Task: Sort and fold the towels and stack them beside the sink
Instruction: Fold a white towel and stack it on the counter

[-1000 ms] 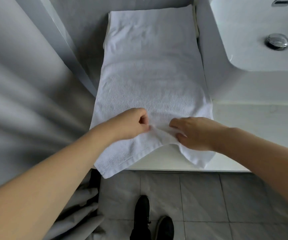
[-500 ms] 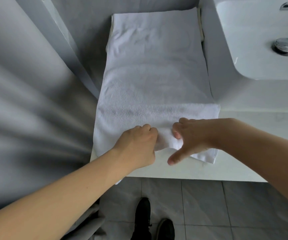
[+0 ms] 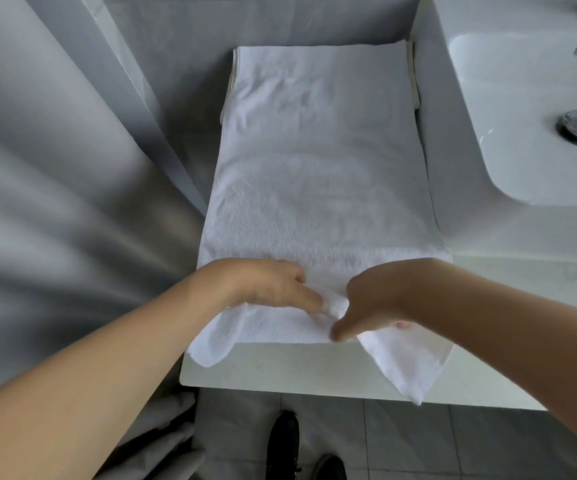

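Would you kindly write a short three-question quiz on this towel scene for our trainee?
1. True or false: the towel lies inside the sink.
2. Which part of the towel do the left hand and right hand work on? A) the far edge by the wall B) the near edge by the counter front C) the middle
3. Fill in: one near corner of the towel hangs over the counter's front edge on the person's ____ side.

Key
1. False: it lies on the counter, left of the sink.
2. B
3. Right
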The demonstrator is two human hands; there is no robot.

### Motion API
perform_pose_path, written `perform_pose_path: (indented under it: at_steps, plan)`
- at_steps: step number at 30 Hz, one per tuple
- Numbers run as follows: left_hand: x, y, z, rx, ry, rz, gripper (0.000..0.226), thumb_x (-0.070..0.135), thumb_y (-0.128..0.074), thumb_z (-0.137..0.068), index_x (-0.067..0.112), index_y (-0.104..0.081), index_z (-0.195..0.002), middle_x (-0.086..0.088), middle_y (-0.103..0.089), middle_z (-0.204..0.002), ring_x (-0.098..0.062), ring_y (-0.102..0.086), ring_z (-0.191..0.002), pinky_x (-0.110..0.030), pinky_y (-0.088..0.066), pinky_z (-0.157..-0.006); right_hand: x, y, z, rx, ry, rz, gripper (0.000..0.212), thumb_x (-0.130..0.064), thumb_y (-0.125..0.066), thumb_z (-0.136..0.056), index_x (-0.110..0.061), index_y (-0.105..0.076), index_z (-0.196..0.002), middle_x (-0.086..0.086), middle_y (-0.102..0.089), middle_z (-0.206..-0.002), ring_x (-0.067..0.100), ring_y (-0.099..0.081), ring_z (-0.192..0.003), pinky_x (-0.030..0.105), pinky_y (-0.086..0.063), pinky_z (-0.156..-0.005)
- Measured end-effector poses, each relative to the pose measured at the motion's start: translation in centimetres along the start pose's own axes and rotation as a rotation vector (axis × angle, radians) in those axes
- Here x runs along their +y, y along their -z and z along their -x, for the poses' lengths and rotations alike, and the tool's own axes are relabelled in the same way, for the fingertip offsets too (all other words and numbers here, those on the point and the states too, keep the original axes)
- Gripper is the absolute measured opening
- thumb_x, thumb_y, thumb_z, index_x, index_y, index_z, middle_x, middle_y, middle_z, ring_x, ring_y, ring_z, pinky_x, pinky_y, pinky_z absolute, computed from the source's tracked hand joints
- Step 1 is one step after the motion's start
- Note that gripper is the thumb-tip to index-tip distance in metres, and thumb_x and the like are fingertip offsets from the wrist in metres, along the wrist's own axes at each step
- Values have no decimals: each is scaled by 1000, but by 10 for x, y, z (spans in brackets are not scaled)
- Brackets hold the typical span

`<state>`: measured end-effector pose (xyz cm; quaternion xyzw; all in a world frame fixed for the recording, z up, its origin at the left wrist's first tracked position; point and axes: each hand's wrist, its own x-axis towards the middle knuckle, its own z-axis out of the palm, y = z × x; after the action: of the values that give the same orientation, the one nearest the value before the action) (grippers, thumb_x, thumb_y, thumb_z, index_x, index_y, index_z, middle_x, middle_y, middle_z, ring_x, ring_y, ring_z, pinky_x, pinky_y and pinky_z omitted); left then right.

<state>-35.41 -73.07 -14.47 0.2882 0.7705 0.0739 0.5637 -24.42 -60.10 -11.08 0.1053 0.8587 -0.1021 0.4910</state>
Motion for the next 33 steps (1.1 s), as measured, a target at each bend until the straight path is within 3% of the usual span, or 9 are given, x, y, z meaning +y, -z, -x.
perform_pose_path:
  at_steps: [3, 10, 13, 15, 17, 20, 25, 29, 33]
  plan:
    - [-8, 13, -7, 43, -35, -24, 25, 27, -64, -78, 25, -54, -100, 4, -51, -91, -14, -46, -77, -33, -36, -69, -6, 12, -13, -59, -40, 71, 23, -22, -48, -90, -11, -56, -71, -1, -58, -42, 16, -61, -62, 23, -45, -61]
    - [-20, 73, 0, 240, -62, -215, 11, 29, -67, -89, 23, -65, -98, 4, -65, -102, -14, -63, -89, -31, -53, -79, 33, 69, -30, -150, -162, 170, 42, -8, -54, -92, -7, -53, -134, 11, -57, -123, 23, -61, -99, 24, -51, -72]
    - [-18, 104, -5, 407, -29, -180, 26, 34, -71, -86, 8, -68, -91, -6, -64, -84, -17, -56, -69, -30, -42, -60, 56, 109, -35, 12, -220, 149, 29, -12, -57, -94, -9, -62, -123, 7, -59, -105, 24, -53, -93, 32, -45, -81]
    - [-13, 124, -13, 695, -26, -190, 29, 32, -68, -86, 3, -67, -85, -9, -59, -73, -20, -53, -62, -30, -36, -56, 68, 137, -39, 208, -262, 137, 7, -14, -56, -95, -14, -62, -91, 2, -53, -81, 25, -50, -86, 35, -45, -78]
    - [-6, 139, -23, 958, -14, -291, 21, 25, -58, -91, 6, -65, -84, -9, -63, -75, -27, -58, -67, -32, -40, -57, 77, 160, -47, 352, -319, 217, 24, -8, -52, -93, -14, -47, -71, 1, -46, -73, 25, -52, -84, 37, -47, -78]
    - [-1, 159, -42, 1133, -42, -317, 17, 20, -49, -96, 12, -62, -89, -7, -64, -84, -33, -58, -79, -36, -50, -66, 89, 183, -62, 466, -408, 373, 19, -4, -48, -91, -15, -46, -75, 0, -49, -79, 22, -53, -80, 34, -43, -74]
    - [-8, 190, -80, 1298, -25, 179, 20, 22, -59, -81, 8, -56, -68, -10, -50, -63, -25, -44, -60, -32, -37, -55, 125, 202, -80, 513, -439, 566, 18, -12, -51, -89, -19, -45, -74, -3, -51, -81, 20, -56, -91, 34, -37, -93]
    - [-12, 203, -108, 1433, -39, 778, 34, 28, -65, -79, -5, -58, -83, -5, -48, -70, -17, -41, -65, -33, -37, -60, 145, 211, -94, 720, -426, 649, 9, -21, -52, -90, -23, -55, -98, 0, -62, -107, 22, -54, -109, 35, -32, -94]
    - [3, 225, -118, 1540, -57, 717, 28, 24, -53, -90, 14, -42, -67, 4, -43, -67, -12, -37, -61, -30, -35, -58, 153, 231, -116, 739, -486, 566, 21, -15, -51, -89, -16, -59, -109, 6, -62, -106, 27, -56, -103, 36, -35, -85]
